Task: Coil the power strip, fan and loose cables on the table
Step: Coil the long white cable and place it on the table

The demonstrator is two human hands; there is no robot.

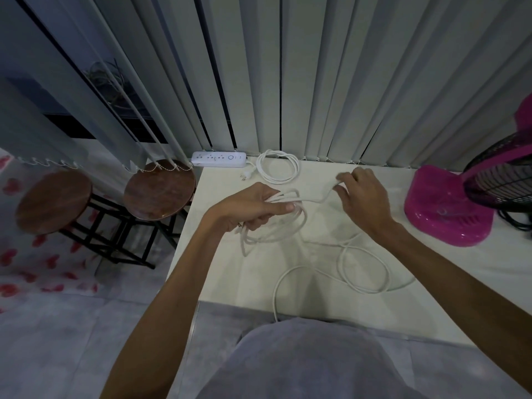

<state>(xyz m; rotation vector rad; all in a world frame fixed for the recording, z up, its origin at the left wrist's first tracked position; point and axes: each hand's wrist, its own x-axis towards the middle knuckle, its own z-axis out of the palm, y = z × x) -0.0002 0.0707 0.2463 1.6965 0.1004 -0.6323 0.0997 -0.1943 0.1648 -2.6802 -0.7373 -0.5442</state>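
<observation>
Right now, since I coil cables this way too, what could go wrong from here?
The loose white cable crosses itself on the table; pulling it in may tighten a kink. Its tail drops over the front edge and could snag. Its loops hanging from the left hand look slack and might slip.

White power strip (218,159), white coiled cord (277,166) and white loose cable (361,272) on an off-white worktop (230,277); fan (443,210) with glossy magenta base and black grille (501,175). 2 stools (159,190) with mottled brown seats and black frames; pale grey vertical blinds (331,82); floor sheet (43,272) patterned with red hearts on white.
</observation>
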